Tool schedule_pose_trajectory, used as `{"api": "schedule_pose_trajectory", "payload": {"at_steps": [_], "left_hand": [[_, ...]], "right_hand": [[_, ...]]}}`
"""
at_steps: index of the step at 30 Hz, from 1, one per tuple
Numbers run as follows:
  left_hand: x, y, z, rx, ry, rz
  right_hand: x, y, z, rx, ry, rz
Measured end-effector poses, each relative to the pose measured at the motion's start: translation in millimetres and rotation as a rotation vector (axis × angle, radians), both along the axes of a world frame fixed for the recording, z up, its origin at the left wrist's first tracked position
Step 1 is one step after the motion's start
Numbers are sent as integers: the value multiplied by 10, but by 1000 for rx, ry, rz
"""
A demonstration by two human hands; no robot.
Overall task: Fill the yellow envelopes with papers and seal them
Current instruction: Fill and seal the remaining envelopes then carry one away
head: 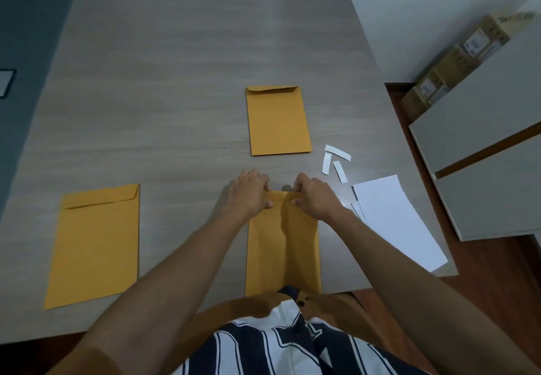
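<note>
both hands work the far end of the near envelope (282, 243), which lies lengthwise at 6 o'clock on the table (175, 82), its near end at the table edge. the left hand (251, 196) has its fingers curled over the envelope's top left corner, thumb lying on the paper. the right hand (314, 197) pinches the top edge just beside it, fingers bent and thumb tucked under a raised fold. the two hands sit close together, a narrow strip of envelope showing between them.

at 12 o'clock from the hands, a little apart, lies a second envelope (278, 121) with its flap folded down. at 9 o'clock, well apart, lies a third envelope (95, 243), flap also down. at 2 o'clock, near the right hand, lie three small white strips (336, 161). at 3 to 4 o'clock a stack of white papers (398, 219) rests by the table's right edge.
</note>
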State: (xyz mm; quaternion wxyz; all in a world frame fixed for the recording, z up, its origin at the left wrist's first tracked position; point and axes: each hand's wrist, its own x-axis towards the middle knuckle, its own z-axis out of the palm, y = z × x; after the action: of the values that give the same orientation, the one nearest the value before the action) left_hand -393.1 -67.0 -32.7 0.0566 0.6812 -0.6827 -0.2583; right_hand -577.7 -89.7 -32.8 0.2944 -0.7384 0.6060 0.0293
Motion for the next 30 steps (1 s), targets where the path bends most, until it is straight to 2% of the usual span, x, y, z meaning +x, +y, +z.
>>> {"api": "schedule_pose_trajectory", "payload": {"at_steps": [4, 7, 11, 15, 19, 30], "left_hand": [[179, -221, 117, 183, 328, 125], [306, -456, 261, 187, 508, 246], [354, -893, 464, 111, 703, 449], [373, -1395, 551, 4, 679, 516], [424, -1926, 445, -81, 597, 561], [506, -2941, 53, -140, 378, 520]], "right_hand": [[-23, -185, 220, 15, -206, -48], [4, -462, 461, 3, -327, -113], [90, -1010, 731, -74, -329, -109], [172, -1558, 839, -125, -360, -148], [270, -2088, 769, -154, -306, -127], [490, -3176, 171, -147, -278, -160]]}}
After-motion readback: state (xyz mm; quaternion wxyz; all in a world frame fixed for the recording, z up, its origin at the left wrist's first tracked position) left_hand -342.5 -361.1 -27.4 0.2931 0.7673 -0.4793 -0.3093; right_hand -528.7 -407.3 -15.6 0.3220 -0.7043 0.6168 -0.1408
